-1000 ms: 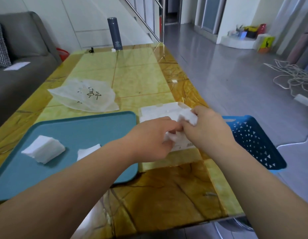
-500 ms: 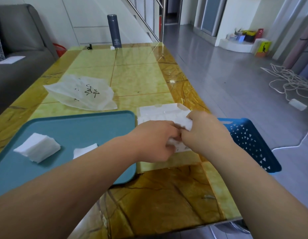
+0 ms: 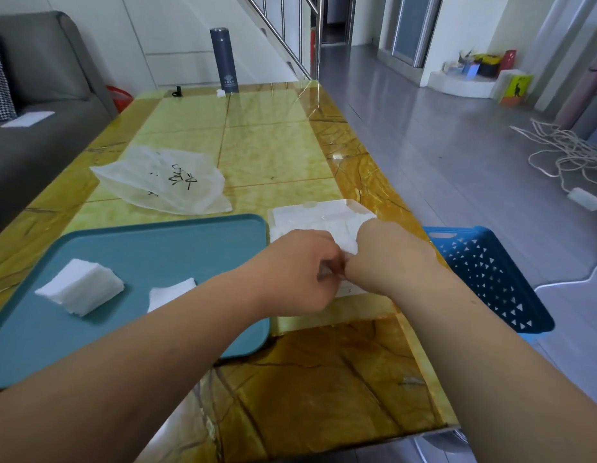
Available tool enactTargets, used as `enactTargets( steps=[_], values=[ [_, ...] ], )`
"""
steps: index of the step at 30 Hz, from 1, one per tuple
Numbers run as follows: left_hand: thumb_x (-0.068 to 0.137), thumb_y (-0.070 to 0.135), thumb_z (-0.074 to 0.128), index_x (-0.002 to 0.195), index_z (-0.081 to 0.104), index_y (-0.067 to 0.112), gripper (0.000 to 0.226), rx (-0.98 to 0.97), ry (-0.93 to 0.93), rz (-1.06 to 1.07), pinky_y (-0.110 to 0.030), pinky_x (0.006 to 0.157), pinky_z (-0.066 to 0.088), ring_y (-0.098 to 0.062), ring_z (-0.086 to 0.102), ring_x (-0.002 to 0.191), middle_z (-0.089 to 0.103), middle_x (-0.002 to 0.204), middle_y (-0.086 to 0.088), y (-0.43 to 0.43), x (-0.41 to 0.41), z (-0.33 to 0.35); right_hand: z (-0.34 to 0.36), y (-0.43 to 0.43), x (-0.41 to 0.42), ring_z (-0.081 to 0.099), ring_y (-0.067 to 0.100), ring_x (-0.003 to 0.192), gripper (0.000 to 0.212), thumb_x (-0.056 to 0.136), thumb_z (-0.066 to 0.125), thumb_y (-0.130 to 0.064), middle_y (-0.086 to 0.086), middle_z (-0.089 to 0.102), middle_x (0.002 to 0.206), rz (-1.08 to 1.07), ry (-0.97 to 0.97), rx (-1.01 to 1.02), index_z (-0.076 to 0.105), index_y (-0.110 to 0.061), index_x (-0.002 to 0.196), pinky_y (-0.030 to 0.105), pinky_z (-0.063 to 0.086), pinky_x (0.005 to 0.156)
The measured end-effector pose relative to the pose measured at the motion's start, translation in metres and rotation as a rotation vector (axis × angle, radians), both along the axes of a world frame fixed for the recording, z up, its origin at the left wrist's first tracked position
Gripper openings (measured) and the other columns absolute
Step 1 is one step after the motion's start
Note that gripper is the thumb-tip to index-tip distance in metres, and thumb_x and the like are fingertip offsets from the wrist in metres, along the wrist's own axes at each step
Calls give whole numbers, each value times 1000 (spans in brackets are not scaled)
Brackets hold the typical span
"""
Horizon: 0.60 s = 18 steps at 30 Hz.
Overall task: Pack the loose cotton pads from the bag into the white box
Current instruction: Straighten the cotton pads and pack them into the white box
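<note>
Cotton pads (image 3: 348, 240) pinched by both hands' grips over white box (image 3: 310, 217), yellow marble table (image 3: 273, 152)

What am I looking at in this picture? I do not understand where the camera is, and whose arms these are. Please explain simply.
There is no machine here. A person wears one wide camera on the head, looking forward and down, so the two bare arms that enter from below are that person's own.

They work at a yellow marble table. The left hand and the right hand meet over a white box and pinch white cotton pads between them; how many pads is hidden by the fingers.

Left of the box lies a teal tray with a stack of pads and a second pad partly behind the left arm. Farther back lies a plastic bag, looking flat, and a grey flask stands at the far edge. A blue basket sits beside the table on the right.
</note>
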<state>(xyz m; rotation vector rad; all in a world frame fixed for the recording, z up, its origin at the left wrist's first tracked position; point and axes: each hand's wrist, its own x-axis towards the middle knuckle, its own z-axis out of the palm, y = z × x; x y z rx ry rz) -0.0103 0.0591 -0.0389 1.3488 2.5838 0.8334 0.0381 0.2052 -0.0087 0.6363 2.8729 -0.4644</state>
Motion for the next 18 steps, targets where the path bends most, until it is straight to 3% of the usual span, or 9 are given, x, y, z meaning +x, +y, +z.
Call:
enactTargets(
  steps=[1,2,5,7,10,14,16,18],
  values=[
    [88,18,65,84,75,19,11,15,-6,12,-15,66,41,-1,55,70,63,86,8,-1,0,0,1,1,4,58,20,73,12,93,61,-30,0,57,79,24,-14,-45,57,-19,89,30,42,63],
    [91,20,64,89,76,16,13,36,-18,39,-16,65,42,0,55,68,65,86,7,-2,0,-1,2,1,8,56,21,71,21,97,57,-29,1,56,75,39,-29,-97,53,-18,79,32,42,66],
    [94,14,67,94,77,18,10,116,-81,79,-6,62,36,9,57,66,64,89,11,-5,1,-3,5,0,12,47,22,66,35,100,52,-23,1,48,67,65,-31,-131,43,-18,66,40,38,75],
    [93,13,71,87,76,19,10,164,-62,87,-4,63,36,8,57,64,61,99,5,-5,2,-9,2,-1,11,45,21,64,36,100,53,-24,1,47,66,68,-14,-104,43,-17,66,38,37,75],
    [93,20,74,80,76,20,13,185,-97,160,-8,63,37,3,57,64,58,94,5,-4,3,-11,-5,-4,6,52,22,66,32,98,55,-28,2,53,69,45,1,-90,47,-16,69,33,41,66],
    [95,18,69,90,80,22,13,126,-65,159,-21,69,43,-4,58,74,60,93,5,-4,5,-6,-7,-6,3,57,23,70,28,97,55,-28,2,57,72,36,-3,-84,50,-17,71,32,41,64],
    [98,13,62,100,81,22,21,87,8,133,-30,73,49,-13,60,81,62,99,2,-7,12,-6,-1,-9,6,57,26,75,29,98,53,-29,3,55,73,50,-35,-108,49,-17,71,36,46,71],
    [98,10,57,110,78,22,27,61,44,113,-32,79,52,-15,61,90,65,111,5,-16,22,-4,8,-15,13,57,26,81,25,99,51,-29,2,56,78,69,-85,-61,49,-19,76,43,49,90]
  ],
)
